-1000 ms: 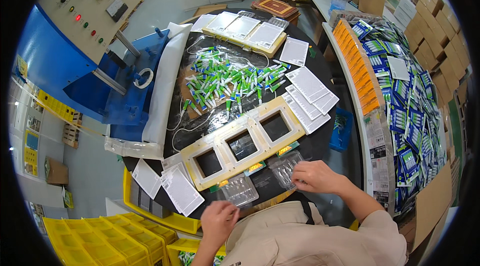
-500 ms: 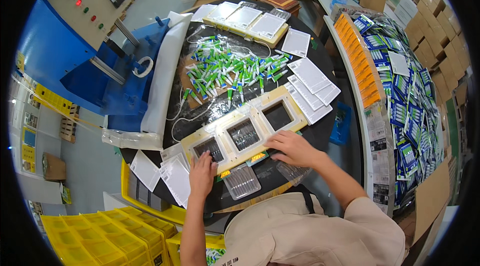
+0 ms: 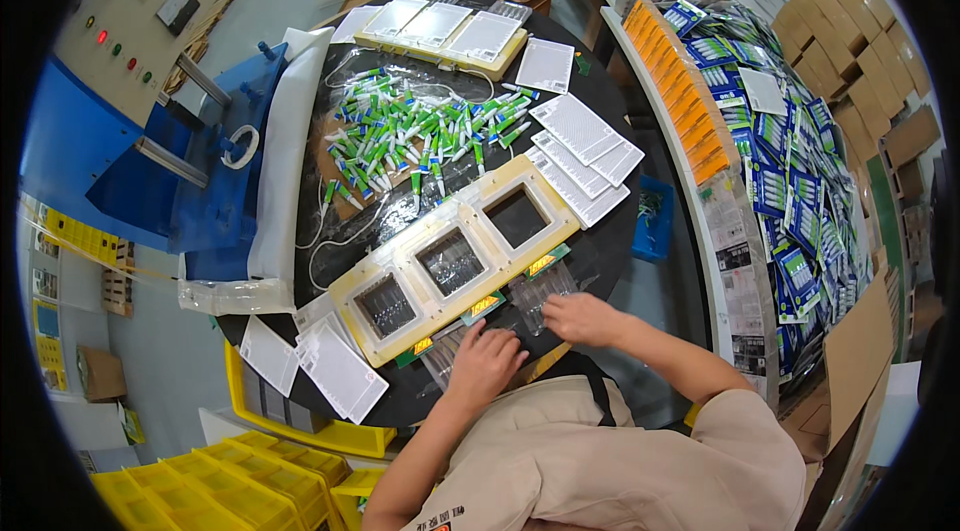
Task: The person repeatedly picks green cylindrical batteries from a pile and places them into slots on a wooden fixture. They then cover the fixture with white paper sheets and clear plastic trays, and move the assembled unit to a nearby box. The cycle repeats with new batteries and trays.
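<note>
A cream-yellow frame (image 3: 401, 265) with three square openings lies slantwise on the round black table in front of me. Clear blister trays show inside at least two of its openings. Along its near side, clear ribbed blister trays (image 3: 531, 297) lie beside small green-and-orange cards (image 3: 483, 308). My right hand (image 3: 585, 319) has its fingertips closed at the edge of the right-hand tray. My left hand (image 3: 484, 363) lies over the trays between the frame and my body, fingers bent; what is under them is hidden.
A heap of green-and-white tubes (image 3: 420, 131) lies beyond the frame. A second frame with white cards (image 3: 433, 23) stands farther back. White cards (image 3: 578, 178) lie right, others (image 3: 342, 371) left. A blue machine (image 3: 200, 151) is at left; blister packs (image 3: 780, 201) fill a bin at right.
Both hands have left the frame and come back toward my body, to the blister trays at its near side. A third green-and-orange card now shows by the frame. The view has shifted.
</note>
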Available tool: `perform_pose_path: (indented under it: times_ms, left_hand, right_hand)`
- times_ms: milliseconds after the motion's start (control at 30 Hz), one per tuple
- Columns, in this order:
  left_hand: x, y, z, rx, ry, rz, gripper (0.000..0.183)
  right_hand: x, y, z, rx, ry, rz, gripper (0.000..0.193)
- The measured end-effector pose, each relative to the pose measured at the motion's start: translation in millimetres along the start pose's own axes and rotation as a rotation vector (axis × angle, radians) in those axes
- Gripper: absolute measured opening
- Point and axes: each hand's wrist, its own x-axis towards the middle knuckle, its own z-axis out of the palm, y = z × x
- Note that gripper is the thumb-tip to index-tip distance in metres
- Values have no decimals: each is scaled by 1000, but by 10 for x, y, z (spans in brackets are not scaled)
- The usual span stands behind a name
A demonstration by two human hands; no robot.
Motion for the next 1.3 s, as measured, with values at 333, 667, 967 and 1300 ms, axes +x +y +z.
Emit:
perform_pose_path:
  times_ms: [333, 667, 967, 1300]
  left_hand:
    - [-177, 82, 205, -91, -85, 58, 20]
    - [-23, 270, 448, 190, -282, 37, 50]
    - [318, 366, 136, 150, -78, -75, 37]
    - [1445, -1476, -208, 88, 396, -657, 27]
  right_hand:
    - [-55, 5, 106, 172, 207, 273, 11]
    - [44, 261, -1051, 743, 230, 405, 15]
    - [686, 983, -150, 94, 491, 74, 6]
    - [1387, 1829, -460, 197, 482, 217, 12]
